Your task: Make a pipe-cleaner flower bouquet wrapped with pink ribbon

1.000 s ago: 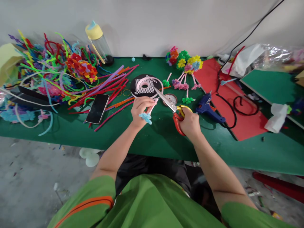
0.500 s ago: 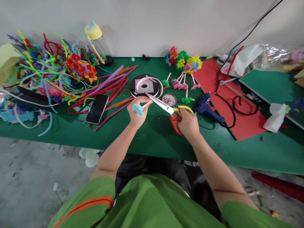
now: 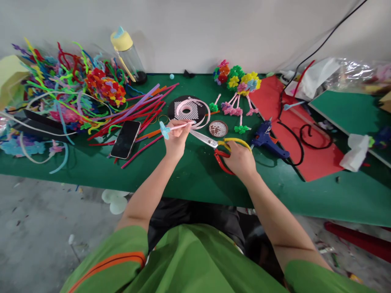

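Scissor tips (image 3: 194,132) indistinct; left hand (image 3: 177,140) adjacent

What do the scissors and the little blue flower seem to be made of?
Scissors: blades look like polished steel, silvery and shiny; handles probably plastic, smooth red and yellow. Blue flower: likely fuzzy pipe cleaner, given its soft, matte look.

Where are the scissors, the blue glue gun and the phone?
Scissors (image 3: 212,143), head view: metal near the pivot.
Blue glue gun (image 3: 266,140), head view: its body.
Phone (image 3: 125,139), head view: dark screen.
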Action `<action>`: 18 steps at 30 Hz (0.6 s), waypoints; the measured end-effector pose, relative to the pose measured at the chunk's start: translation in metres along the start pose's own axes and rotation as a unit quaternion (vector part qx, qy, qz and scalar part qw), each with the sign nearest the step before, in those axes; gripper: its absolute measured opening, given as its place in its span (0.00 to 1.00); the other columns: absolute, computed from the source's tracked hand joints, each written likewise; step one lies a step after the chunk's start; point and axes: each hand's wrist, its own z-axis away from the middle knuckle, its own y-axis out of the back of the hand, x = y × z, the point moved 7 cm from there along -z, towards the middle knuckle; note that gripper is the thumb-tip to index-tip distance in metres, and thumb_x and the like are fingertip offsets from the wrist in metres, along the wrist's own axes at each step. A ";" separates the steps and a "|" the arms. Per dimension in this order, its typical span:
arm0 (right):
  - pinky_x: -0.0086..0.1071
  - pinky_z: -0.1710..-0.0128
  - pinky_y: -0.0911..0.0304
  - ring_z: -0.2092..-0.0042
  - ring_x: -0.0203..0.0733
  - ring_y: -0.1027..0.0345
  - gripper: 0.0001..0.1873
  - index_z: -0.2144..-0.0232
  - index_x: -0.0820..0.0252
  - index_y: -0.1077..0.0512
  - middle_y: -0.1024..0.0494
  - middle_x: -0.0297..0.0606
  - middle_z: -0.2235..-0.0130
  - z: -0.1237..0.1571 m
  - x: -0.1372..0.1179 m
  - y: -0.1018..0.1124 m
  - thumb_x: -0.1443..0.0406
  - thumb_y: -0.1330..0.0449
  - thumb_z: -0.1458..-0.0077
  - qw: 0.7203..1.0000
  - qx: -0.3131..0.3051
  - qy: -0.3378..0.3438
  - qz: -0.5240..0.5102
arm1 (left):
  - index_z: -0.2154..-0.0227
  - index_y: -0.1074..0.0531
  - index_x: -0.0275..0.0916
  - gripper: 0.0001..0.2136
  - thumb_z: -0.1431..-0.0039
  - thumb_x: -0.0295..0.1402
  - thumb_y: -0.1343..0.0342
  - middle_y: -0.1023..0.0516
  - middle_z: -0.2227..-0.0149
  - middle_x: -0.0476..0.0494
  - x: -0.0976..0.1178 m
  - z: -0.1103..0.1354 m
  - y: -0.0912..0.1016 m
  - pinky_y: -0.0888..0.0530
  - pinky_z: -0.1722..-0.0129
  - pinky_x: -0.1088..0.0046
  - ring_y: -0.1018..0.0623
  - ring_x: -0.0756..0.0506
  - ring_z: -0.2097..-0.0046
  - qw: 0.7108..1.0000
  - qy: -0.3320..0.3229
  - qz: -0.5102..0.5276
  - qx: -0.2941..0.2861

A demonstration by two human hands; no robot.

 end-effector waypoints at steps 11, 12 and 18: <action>0.36 0.67 0.37 0.64 0.51 0.27 0.20 0.54 0.66 0.31 0.22 0.50 0.61 0.001 -0.005 -0.003 0.66 0.46 0.50 0.999 -0.028 0.023 0.029 | 0.68 0.39 0.41 0.12 0.43 0.43 0.46 0.25 0.67 0.49 -0.002 0.001 -0.002 0.23 0.61 0.70 0.22 0.51 0.63 0.999 0.027 0.002 -0.020; 0.36 0.68 0.37 0.64 0.51 0.27 0.20 0.54 0.66 0.31 0.22 0.50 0.61 0.001 -0.006 -0.003 0.66 0.46 0.50 0.999 -0.033 0.024 0.031 | 0.68 0.39 0.41 0.12 0.43 0.42 0.46 0.25 0.67 0.49 -0.002 0.001 -0.003 0.23 0.61 0.69 0.22 0.51 0.62 0.999 0.029 0.008 -0.021; 0.36 0.68 0.37 0.63 0.51 0.27 0.22 0.53 0.66 0.31 0.21 0.49 0.63 0.002 -0.011 -0.004 0.67 0.45 0.52 0.997 -0.047 0.051 0.023 | 0.69 0.38 0.41 0.10 0.45 0.38 0.43 0.25 0.66 0.49 -0.006 0.001 -0.006 0.23 0.61 0.70 0.22 0.51 0.61 0.997 0.050 0.053 -0.034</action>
